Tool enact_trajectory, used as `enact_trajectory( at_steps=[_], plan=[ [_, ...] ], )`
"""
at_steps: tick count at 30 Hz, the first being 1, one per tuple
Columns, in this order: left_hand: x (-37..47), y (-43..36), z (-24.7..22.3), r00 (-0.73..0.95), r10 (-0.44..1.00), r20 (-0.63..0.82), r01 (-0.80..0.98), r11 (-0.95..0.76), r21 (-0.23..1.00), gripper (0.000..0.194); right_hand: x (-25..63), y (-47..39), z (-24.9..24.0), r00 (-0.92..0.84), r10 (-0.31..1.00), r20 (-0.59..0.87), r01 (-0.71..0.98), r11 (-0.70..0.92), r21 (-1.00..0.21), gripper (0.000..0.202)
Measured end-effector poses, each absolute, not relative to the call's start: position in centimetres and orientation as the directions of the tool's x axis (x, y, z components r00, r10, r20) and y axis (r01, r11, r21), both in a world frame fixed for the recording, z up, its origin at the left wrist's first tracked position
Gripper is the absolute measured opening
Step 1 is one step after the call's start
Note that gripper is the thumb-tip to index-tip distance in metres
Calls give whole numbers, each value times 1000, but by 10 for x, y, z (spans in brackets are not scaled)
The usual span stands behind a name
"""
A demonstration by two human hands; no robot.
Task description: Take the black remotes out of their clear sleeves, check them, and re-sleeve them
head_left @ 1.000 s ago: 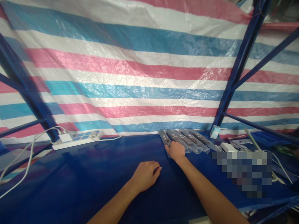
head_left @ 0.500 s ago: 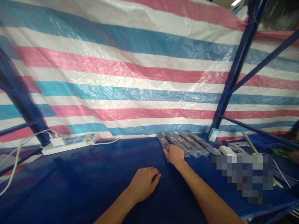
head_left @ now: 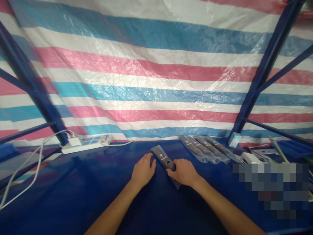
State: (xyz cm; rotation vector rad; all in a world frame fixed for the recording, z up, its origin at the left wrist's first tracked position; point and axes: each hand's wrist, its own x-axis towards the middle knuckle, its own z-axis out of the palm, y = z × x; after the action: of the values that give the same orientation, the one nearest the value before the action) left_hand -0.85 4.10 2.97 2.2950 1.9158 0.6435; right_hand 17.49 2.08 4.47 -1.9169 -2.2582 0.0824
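Observation:
My right hand (head_left: 185, 172) grips a dark remote control (head_left: 163, 157) in a clear plastic bag, with thumb and fingers across its lower half. The remote lies at a slant, low over the blue table or on it; I cannot tell which. To its left is my left hand (head_left: 143, 169), palm down, thumb apart from the fingers, holding nothing and close to the bag's upper end. Several more bagged remotes (head_left: 204, 148) lie side by side at the back, right of the one I grip.
A white power strip (head_left: 86, 143) with plugs and cables sits at the back left of the blue table (head_left: 97, 189). A small light box (head_left: 234, 139) stands back right, near a blue metal post (head_left: 256, 85). A white adapter (head_left: 250, 158) and blurred items lie at the right. Striped sheeting hangs behind.
My right hand has drawn one bagged remote away from the row, towards me and to the left. My left hand has moved forward, up beside it. The view has shifted a little left.

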Motion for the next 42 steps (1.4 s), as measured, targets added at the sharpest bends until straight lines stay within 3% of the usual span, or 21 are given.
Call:
enact_trajectory(
  at_steps=[4,13,24,34,42],
  plan=[
    [-35,70,24,-78,966,245,896,-39,443,40,170,6,43,-266,960,93,936,280,-212,37],
    [-49,102,24,-28,993,116,824,-42,565,19,173,2,40,-366,924,110,882,382,-277,34],
    [-43,97,23,-89,981,175,804,-32,593,21,202,2,31,-317,929,189,849,367,-380,40],
    [-40,97,28,-22,995,93,807,-38,589,18,221,-4,22,-256,934,249,825,345,-448,41],
    [-35,91,42,-106,950,294,851,-66,521,20,221,-6,21,-252,921,299,776,376,-506,46]
  ],
)
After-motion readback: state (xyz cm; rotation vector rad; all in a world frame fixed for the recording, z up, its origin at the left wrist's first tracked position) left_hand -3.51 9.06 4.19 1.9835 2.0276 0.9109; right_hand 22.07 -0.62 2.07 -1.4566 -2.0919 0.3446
